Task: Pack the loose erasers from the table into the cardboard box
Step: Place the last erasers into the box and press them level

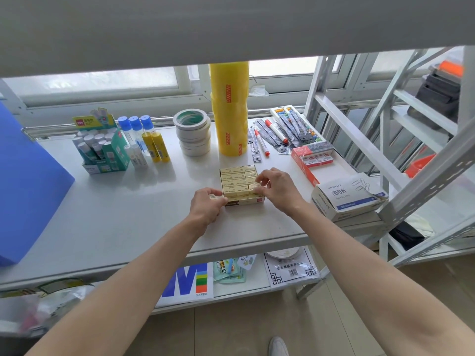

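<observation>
A small cardboard box [244, 202] sits mid-table, its top filled with rows of cream-yellow erasers [235, 176]. My left hand [205, 205] rests against the box's near left corner, fingers curled around one wrapped eraser [213, 197]. My right hand [276, 187] is over the box's near right corner and pinches another eraser [254, 187] between thumb and fingers, at the level of the packed rows.
Behind the box stand a yellow tape stack [229, 109], white tape rolls [193, 132], glue sticks [155, 145] and a glue display box [102, 142]. Markers [262, 142], a staples box [312, 158] and a paper-clip box [347, 199] lie right. A blue panel [28, 181] is left; a metal rack [411, 150] is right.
</observation>
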`<state>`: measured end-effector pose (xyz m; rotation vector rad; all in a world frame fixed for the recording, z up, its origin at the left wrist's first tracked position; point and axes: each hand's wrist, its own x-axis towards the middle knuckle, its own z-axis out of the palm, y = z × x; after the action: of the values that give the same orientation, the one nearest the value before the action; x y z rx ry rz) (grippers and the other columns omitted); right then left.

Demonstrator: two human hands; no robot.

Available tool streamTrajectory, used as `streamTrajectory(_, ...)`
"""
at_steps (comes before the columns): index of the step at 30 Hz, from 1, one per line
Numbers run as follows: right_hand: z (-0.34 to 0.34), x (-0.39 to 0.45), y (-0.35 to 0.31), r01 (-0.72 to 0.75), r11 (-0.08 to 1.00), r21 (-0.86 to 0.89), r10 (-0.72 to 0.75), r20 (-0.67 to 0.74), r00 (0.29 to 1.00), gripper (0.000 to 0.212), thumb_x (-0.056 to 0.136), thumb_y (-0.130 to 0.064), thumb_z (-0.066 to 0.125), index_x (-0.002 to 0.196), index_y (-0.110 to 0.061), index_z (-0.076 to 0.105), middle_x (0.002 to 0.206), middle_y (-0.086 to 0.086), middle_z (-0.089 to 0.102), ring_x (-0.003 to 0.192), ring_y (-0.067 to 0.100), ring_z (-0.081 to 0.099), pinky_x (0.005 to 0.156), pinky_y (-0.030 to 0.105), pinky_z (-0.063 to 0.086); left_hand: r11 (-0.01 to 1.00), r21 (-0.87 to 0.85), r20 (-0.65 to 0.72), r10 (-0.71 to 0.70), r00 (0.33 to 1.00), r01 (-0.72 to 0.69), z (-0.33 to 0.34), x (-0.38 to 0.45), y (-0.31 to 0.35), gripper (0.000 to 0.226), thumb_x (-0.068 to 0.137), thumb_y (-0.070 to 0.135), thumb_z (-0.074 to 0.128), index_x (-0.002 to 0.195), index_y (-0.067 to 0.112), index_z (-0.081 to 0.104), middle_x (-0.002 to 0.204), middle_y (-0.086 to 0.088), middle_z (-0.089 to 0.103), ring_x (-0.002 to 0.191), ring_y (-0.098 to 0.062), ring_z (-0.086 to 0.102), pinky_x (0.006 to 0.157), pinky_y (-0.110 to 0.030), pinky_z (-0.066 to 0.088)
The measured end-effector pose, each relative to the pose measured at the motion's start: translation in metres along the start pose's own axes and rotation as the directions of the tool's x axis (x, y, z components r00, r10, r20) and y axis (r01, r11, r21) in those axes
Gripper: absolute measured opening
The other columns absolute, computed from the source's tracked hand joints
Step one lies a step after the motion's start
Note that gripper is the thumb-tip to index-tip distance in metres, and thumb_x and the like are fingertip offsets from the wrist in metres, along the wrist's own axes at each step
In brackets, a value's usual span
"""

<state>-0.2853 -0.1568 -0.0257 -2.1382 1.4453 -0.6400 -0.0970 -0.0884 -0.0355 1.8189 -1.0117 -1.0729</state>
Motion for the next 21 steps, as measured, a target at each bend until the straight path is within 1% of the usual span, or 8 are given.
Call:
streamTrajectory(4, 0.0, -0.001, -0.002, 0.018, 1.0, -0.025, -0.018, 0.003, 1.0, 0.017, 0.082, -0.02, 0.073, 0.093, -0.012, 0.063, 0.089, 0.002, 0.061, 0.078, 0.017, 0.057, 0.081, 0.035, 0.051, 1.0, -0.006, 0.009, -0.007, 1.0, 0.007, 0.001, 0.001, 0.0, 0.023, 0.091, 0.012, 0.064, 0.113, 0.008, 0.059, 0.075, -0.004, 0.059, 0.056, -0.015, 0.047, 0.042, -0.021, 0.039)
streamTrajectory(9, 0.0, -0.001, -0.005, 0.027, 0.996, -0.083, -0.027, 0.006, 1.0, 0.01, 0.084, -0.019, 0.071, 0.088, -0.012, 0.065, 0.091, 0.001, 0.06, 0.079, 0.017, 0.057, 0.081, 0.032, 0.05, 1.0, -0.001, 0.007, -0.018, 1.0, 0.018, 0.0, 0.0, 0.001, 0.023, 0.09, 0.011, 0.064, 0.112, 0.007, 0.06, 0.073, -0.005, 0.06, 0.056, -0.017, 0.047, 0.044, -0.024, 0.04)
streamTrajectory(14, 0.003, -0.003, -0.006, 0.029, 0.988, -0.154, -0.029, 0.003, 1.0, 0.006, 0.088, -0.017, 0.067, 0.089, -0.011, 0.067, 0.094, 0.004, 0.06, 0.084, 0.021, 0.06, 0.081, 0.029, 0.047, 1.0, 0.012, 0.023, -0.028, 0.999, 0.027, -0.001, -0.001, 0.002, 0.023, 0.091, 0.012, 0.064, 0.113, 0.007, 0.06, 0.071, -0.004, 0.058, 0.055, -0.015, 0.046, 0.042, -0.021, 0.038)
streamTrajectory(21, 0.004, -0.004, -0.012, 0.057, 0.971, -0.232, -0.054, 0.019, 0.998, 0.01, 0.091, -0.019, 0.063, 0.095, -0.01, 0.066, 0.098, 0.006, 0.058, 0.087, 0.026, 0.061, 0.082, 0.033, 0.05, 1.0, 0.02, 0.017, -0.023, 1.0, 0.022, -0.001, -0.004, 0.004, 0.022, 0.092, 0.014, 0.063, 0.111, 0.006, 0.061, 0.071, -0.004, 0.058, 0.054, -0.015, 0.045, 0.04, -0.02, 0.037)
